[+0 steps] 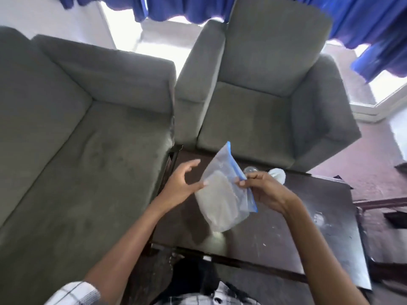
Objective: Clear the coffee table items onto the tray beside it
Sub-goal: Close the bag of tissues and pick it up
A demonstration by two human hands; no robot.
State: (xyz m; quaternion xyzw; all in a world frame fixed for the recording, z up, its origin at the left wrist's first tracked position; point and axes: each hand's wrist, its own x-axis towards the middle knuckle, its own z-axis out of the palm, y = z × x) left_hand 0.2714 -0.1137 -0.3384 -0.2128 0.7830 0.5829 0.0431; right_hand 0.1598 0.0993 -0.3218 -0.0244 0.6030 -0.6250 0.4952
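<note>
A clear zip bag (222,194) with a blue seal strip and pale contents hangs over the dark coffee table (308,227). My right hand (264,190) pinches the bag's blue edge between thumb and fingers. My left hand (182,181) is at the bag's left side, fingers spread, its thumb tip touching the plastic. Behind my right hand on the table lie a white crumpled item (278,174) and a clear plastic object (250,169), mostly hidden. No tray is in view.
A grey sofa (77,139) runs along the table's left side and a grey armchair (264,106) stands at its far end. Blue curtains (363,29) hang over bright windows. A dark low frame (383,203) sits on the floor to the right.
</note>
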